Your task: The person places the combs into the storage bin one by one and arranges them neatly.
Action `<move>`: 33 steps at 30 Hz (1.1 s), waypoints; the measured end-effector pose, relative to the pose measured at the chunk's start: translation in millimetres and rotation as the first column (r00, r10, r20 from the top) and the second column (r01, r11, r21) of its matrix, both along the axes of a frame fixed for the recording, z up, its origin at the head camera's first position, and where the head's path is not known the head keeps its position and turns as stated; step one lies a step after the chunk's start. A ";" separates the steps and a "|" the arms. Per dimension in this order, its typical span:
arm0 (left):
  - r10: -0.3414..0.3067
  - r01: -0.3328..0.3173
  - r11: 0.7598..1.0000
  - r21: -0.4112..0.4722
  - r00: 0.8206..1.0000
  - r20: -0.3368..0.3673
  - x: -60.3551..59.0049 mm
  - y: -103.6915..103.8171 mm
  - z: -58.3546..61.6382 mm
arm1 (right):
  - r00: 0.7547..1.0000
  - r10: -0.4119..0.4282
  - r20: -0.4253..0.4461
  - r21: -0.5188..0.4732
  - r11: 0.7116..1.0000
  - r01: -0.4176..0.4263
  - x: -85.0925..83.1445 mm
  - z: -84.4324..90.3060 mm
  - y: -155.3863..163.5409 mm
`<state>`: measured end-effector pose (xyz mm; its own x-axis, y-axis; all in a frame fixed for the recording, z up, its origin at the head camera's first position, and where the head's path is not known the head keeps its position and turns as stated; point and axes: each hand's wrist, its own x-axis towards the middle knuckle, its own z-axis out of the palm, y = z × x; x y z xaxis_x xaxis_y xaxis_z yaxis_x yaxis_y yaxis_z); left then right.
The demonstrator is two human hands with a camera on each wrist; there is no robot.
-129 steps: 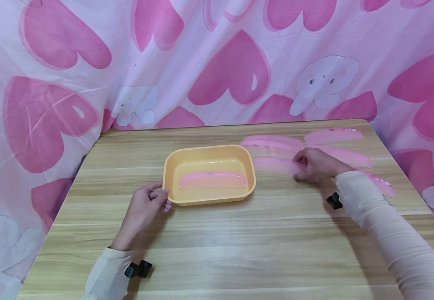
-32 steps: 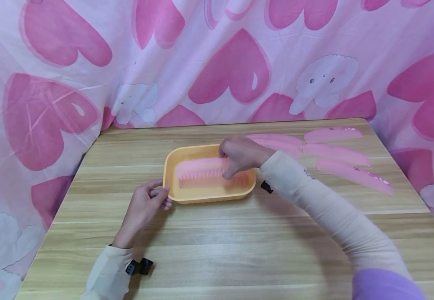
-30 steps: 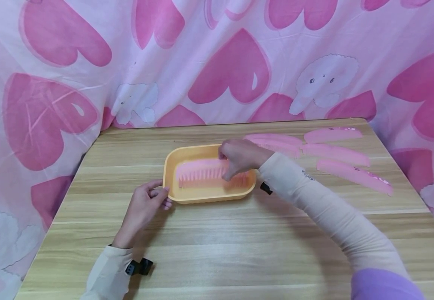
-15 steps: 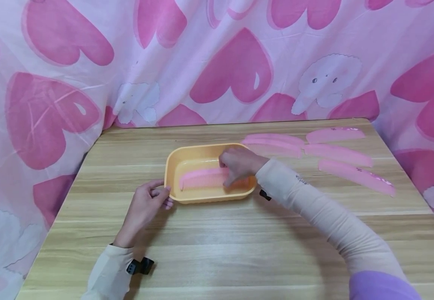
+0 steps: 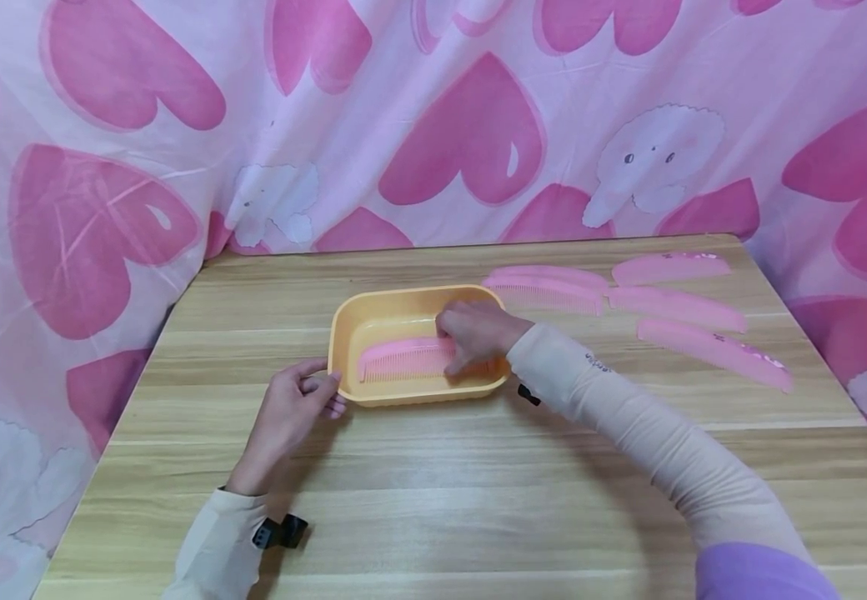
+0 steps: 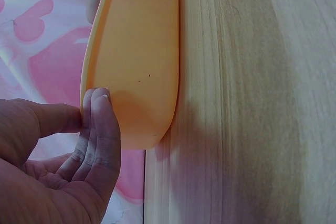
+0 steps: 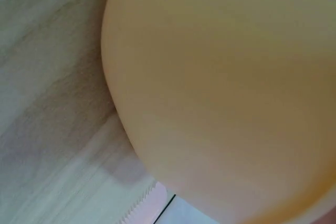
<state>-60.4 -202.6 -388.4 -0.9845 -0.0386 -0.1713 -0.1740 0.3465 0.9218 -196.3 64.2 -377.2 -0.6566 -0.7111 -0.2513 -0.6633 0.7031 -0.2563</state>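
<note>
Pink plastic comb (image 5: 403, 358) lies inside the orange rectangular plastic basin (image 5: 343, 329), which sits on the wooden table (image 5: 433, 500) about midway between the near and far edges, a little toward the left edge. At the basin's near left corner the left hand (image 5: 291, 417) holds the rim, thumb and fingers (image 6: 102, 129) pinching the wall, as the left wrist view shows. The right hand (image 5: 474, 337) reaches into the basin's right half, its curled fingers resting on the comb's right end; whether they grip it or only press on it cannot be told. The right wrist view shows only the basin's outer wall and the table. Farther back, toward the far right corner of the table, five more pink plastic combs (image 5: 674, 308) lie flat in a loose group, well apart from the basin. Behind the far edge hangs a pink heart-patterned cloth (image 5: 448, 133).
</note>
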 end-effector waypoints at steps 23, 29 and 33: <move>0.013 -0.013 1.000 -0.006 0.999 0.044 -1.7 1.1 2.2 | 0.999 -0.020 0.043 -0.028 0.999 0.021 -1.4 3.1 6.1; 0.012 -0.013 1.000 0.003 0.999 0.046 -0.8 0.3 1.2 | 0.997 -0.044 0.070 -0.078 0.996 0.050 0.0 13.0 14.0; 0.010 -0.011 1.000 0.009 0.999 0.040 -0.4 0.1 0.9 | 0.994 -0.077 0.081 -0.179 0.980 0.090 1.6 29.9 25.0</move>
<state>-60.8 -202.5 -387.6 -0.9764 -0.0473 -0.2107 -0.2142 0.3359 0.9172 -194.7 89.2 -347.3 -0.7005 -0.6926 -0.1721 -0.5789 0.6924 -0.4305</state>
